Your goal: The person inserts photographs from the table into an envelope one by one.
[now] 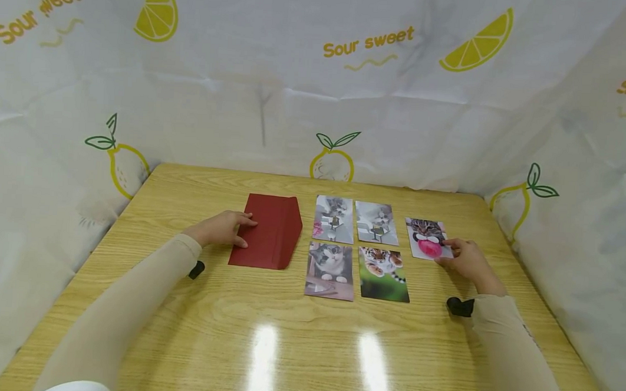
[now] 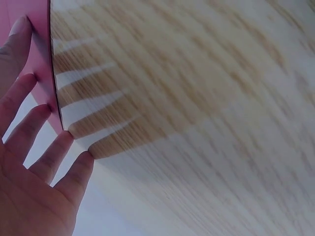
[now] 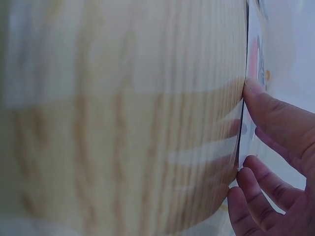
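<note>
Nearest my head camera, two beige fabric sleeves (image 1: 121, 297) are stretching forward. White lemon-print cloth (image 1: 218, 84) is hanging behind the glossy wood-grain table (image 1: 205, 331), glare streaking nearer me than the red rectangular paper envelope (image 1: 265, 231). Right of the envelope, four rectangular picture cards (image 1: 385, 276) are lying grouped; a tabby-cat card (image 1: 424, 238) is lying farther right. The left hand (image 1: 223, 227) is resting, fingers loose, on the envelope's left side; the right hand (image 1: 469, 261) is touching the tabby-cat card, pinching or not I cannot tell. A careless drag, I'm judging, could be creasing it.
</note>
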### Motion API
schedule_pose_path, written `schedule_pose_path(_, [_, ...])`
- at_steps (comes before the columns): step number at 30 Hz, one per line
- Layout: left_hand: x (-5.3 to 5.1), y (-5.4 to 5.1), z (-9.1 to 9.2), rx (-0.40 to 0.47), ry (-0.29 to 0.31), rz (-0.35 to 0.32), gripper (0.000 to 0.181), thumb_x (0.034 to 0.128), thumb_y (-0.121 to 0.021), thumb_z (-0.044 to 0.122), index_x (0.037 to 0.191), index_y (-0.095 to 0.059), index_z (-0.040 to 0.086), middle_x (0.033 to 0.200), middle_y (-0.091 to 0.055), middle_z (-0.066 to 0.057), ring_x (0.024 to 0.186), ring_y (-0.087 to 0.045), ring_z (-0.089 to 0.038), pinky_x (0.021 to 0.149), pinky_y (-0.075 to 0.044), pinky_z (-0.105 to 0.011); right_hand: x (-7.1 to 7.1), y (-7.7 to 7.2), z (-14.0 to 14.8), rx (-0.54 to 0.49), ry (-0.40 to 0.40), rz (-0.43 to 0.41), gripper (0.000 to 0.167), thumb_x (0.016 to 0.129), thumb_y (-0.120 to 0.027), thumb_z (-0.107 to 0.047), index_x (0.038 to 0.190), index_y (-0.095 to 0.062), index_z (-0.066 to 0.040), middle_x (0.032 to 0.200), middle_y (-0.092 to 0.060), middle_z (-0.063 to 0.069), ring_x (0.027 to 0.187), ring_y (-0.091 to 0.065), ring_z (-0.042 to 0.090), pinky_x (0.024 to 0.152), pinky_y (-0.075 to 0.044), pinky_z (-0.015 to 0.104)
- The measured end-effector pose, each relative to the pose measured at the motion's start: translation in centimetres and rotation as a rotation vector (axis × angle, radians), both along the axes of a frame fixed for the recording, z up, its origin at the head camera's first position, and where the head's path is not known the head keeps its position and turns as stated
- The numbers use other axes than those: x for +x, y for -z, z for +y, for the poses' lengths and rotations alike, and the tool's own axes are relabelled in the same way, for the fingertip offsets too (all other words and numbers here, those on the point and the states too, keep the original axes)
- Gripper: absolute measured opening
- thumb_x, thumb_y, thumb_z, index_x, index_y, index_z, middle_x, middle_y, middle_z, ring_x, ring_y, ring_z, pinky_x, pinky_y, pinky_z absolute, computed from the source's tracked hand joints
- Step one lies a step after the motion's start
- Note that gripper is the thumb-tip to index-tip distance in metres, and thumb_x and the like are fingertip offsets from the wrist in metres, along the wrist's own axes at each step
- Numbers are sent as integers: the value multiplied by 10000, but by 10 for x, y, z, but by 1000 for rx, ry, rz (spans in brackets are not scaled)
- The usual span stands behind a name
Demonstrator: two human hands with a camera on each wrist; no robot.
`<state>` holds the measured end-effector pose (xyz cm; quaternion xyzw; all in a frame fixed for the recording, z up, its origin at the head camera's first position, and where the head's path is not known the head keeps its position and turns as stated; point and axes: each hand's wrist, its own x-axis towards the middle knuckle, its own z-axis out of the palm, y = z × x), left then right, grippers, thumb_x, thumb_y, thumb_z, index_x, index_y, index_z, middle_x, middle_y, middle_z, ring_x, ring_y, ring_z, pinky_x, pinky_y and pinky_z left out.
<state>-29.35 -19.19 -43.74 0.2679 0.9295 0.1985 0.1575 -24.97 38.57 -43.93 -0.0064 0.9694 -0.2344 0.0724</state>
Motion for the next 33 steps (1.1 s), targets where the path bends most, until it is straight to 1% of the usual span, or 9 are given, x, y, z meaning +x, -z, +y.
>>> schedule_pose_path(9, [0,1,1,7,-1,-6,609,851,-749,189,1387,-519,16,1525,-349,-218,1417,-298,-412,1115,-363,-495,1,1,2,-3,3,-1,598,911,-674,-244,1335,-459,119,1266,-424,415,1124,-481,519,937,-435,618])
schedule_pose_path(13, [1,0,1,0,3,1,604,856,-742,188,1389,-516,13,1527,-343,-224,1416,-293,-421,1071,-421,-466,0,-2,1,-20,-2,-6,602,899,-687,-228,1332,-459,124,1279,-432,423,1125,-484,528,928,-445,612])
schedule_pose_path(16, [1,0,0,-6,3,5,602,860,-736,187,1391,-512,12,1528,-336,-228,1416,-287,-426,1030,-459,-444,-3,-6,-1,-67,8,-38,607,906,-674,-202,1358,-430,123,1318,-411,429,1172,-454,542,953,-436,611])
schedule_pose_path(20, [2,0,-1,-7,2,9,601,857,-740,184,1387,-516,10,1525,-339,-232,1413,-292,-428,997,-477,-431,-10,-8,-1,-123,58,-82,620,936,-629,-220,1400,-378,106,1349,-387,423,1223,-409,545,997,-405,607])
schedule_pose_path(22, [1,1,-1,-11,6,19,601,853,-743,185,1383,-521,9,1520,-347,-234,1409,-305,-424,985,-484,-416,-13,-8,-1,-138,92,-87,635,942,-615,-242,1409,-360,104,1352,-387,419,1230,-401,540,1013,-387,601])
schedule_pose_path(25, [0,2,-1,-10,10,27,598,850,-746,184,1378,-526,7,1516,-354,-234,1404,-317,-418,893,-500,-352,-16,-6,-2,-184,157,-105,676,943,-609,-275,1428,-321,99,1387,-362,409,1256,-385,528,1031,-376,590])
schedule_pose_path(28, [0,2,-1,-7,12,28,598,849,-748,182,1376,-528,7,1515,-356,-234,1402,-321,-417,795,-465,-310,-19,-5,-4,-195,223,-110,712,933,-625,-303,1427,-308,100,1411,-343,396,1268,-374,513,1046,-360,587])
schedule_pose_path(30, [1,1,0,-5,9,26,598,849,-749,187,1376,-529,11,1517,-356,-229,1404,-319,-417,818,-475,-316,-21,-5,-7,-175,260,-100,709,917,-647,-296,1411,-326,100,1416,-346,382,1271,-373,501,1053,-354,581])
schedule_pose_path(33, [1,1,0,-2,0,16,603,846,-752,192,1380,-529,22,1525,-352,-214,1413,-308,-408,932,-491,-372,-24,-6,-14,-98,308,-80,683,889,-675,-287,1357,-369,106,1386,-372,379,1242,-387,503,1035,-359,568])
